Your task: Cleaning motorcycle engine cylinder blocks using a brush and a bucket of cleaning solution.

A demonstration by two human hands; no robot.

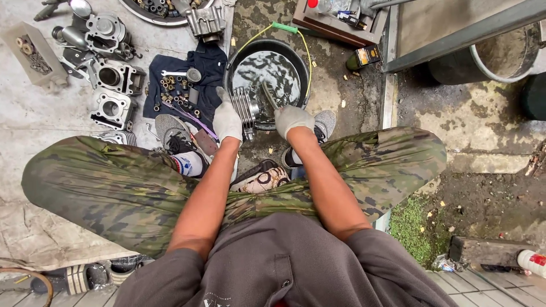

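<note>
Grey knit gloves cover both hands. We see the left hand (227,120) clenched on the finned engine cylinder (245,111), which stands on edge against the near rim of the black bucket (236,54), partly over the liquid. The right hand (293,118) is closed around the handle of a brush (268,94), whose shaft angles up and left into the bucket, its tip just beside the cylinder fins. The bucket holds a dark, reflective liquid, and its yellow wire bail with a green grip (284,27) lies tipped towards the far rim. We are seated low, knees spread in camouflage trousers (114,182), with grey shoes either side of the bucket on the concrete floor (34,113). To the left of the bucket, a dark blue cloth (213,62) carries bolts, bushes and other small fasteners (170,85). Further left, several bare aluminium engine castings (114,77) lie directly on the floor, well apart from the hands. A round tray of parts (165,8) sits at the upper edge of the view. To the right of the bucket, a small dark bottle (364,57) lies beside a metal frame.
</note>
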